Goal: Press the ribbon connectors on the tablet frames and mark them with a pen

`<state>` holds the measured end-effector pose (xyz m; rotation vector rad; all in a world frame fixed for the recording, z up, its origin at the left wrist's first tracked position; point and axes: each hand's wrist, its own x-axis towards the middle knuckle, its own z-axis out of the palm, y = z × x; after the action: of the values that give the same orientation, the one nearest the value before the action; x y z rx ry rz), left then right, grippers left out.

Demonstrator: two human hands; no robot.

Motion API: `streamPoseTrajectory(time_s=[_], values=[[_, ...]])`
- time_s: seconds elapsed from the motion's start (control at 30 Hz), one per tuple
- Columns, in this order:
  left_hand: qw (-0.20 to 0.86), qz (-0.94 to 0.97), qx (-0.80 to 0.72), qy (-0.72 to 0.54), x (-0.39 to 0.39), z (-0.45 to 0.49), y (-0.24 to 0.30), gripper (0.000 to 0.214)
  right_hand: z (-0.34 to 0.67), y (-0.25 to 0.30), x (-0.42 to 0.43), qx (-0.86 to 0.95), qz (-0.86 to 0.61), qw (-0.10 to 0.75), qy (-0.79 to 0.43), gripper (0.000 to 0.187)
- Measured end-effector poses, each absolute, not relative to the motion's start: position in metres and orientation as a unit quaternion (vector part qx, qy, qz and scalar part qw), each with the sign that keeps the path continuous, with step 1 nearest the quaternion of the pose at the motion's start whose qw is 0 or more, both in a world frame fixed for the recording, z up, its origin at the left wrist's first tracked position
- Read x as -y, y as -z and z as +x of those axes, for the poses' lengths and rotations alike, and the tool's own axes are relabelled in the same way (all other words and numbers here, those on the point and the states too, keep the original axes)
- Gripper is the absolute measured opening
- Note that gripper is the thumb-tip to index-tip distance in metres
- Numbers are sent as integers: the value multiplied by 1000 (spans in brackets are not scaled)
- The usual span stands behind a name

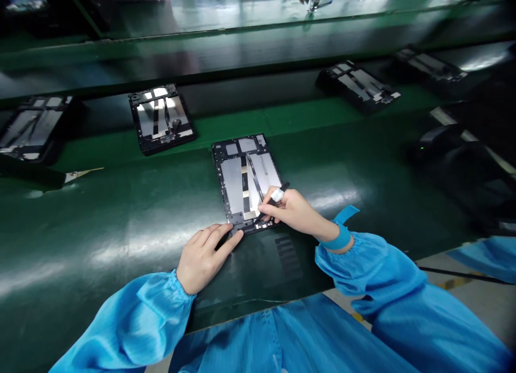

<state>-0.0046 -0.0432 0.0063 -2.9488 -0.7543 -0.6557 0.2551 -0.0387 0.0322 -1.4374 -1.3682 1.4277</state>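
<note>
An opened tablet (233, 187) lies on the green work surface in front of me, its silver battery panels and dark flex cables exposed. My right hand (288, 207) pinches a slim black pen-like tool (282, 191) with a white label wrapped round it. The tool's pointed tip meets the tablet's lower edge, near small connectors. I cannot make out exactly what it touches. At the tablet's lower left corner rests my left hand (207, 255), fingers extended and fingertips on the frame.
Behind, a dark strip carries more opened tablets (150, 123), (360, 88) at left and right. A dark bar-shaped thing (36, 174) juts in from the left. Black equipment (451, 152) with a green light stands at right. Small metal items (314, 2) lie on the far ledge.
</note>
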Motion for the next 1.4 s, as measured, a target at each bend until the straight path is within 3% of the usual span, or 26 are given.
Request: streamPoseTrajectory(time_s=[0.87,1.0,1.17,1.3,1.4], values=[[55,-949,276,140,49,14,-14,42,254,-33,39,564,-554,340,-510,19],[12,-956,256,142,43,10,-15,40,255,-32,38,542,-571,348,-509,19],[-61,-953,229,190,32,-6,-11,35,254,-27,38,482,-548,418,-541,26],[-36,-957,183,223,27,6,-19,24,253,-23,41,461,-532,495,-509,29],[12,-969,159,191,17,24,-23,33,254,-21,43,429,-545,571,-440,29]])
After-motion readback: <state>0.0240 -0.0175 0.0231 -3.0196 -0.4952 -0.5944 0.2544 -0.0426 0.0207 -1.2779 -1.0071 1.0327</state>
